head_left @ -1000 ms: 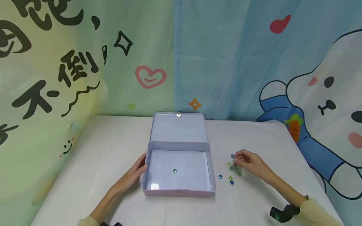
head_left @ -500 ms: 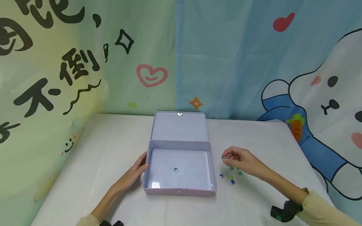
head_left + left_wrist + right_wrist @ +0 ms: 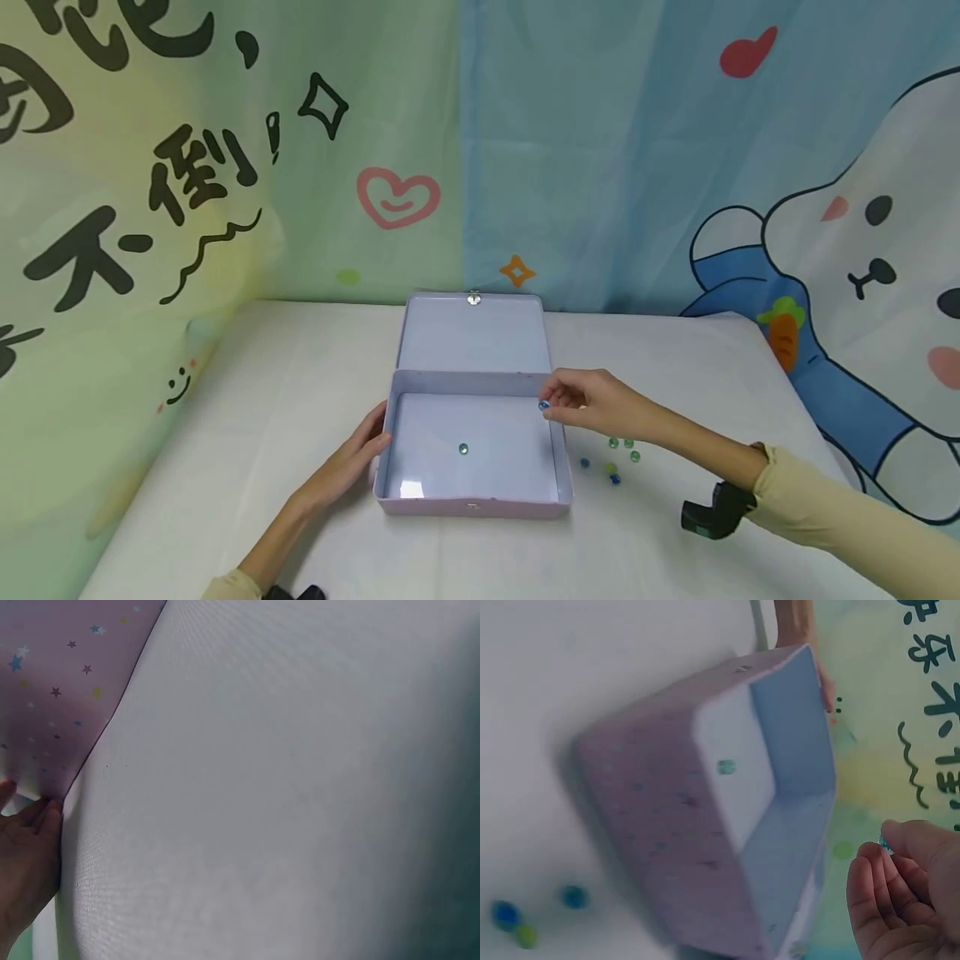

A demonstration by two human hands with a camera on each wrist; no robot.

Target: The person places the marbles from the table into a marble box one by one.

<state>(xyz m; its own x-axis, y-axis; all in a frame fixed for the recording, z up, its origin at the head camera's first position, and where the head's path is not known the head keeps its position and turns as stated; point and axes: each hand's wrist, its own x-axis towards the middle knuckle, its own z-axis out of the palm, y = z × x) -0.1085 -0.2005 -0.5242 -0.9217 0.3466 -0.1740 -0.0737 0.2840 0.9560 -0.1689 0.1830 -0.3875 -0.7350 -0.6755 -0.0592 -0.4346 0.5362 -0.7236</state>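
A lidded box (image 3: 472, 507), lilac outside with small stars, stands with its lid (image 3: 474, 333) tipped back. Inside lies one green glass marble (image 3: 462, 448). My left hand (image 3: 348, 458) holds the box by its left side wall; the left wrist view shows its fingers at the starry outer wall (image 3: 67, 682). Over the right rim, my right hand (image 3: 600, 404) pinches a blue marble (image 3: 543, 406) between thumb and fingertips. In the right wrist view, the fingers of that hand partly cover the pinched marble (image 3: 885, 843).
Right of the box, several loose marbles lie on the white tablecloth (image 3: 322, 358), among them a blue marble (image 3: 585, 463), a yellow-green marble (image 3: 611, 468) and a green marble (image 3: 635, 457). A printed curtain (image 3: 570, 167) hangs behind the table.
My right hand has picked the blue marble up from the group and carried it left to the box's right rim. The left hand stays at the box.
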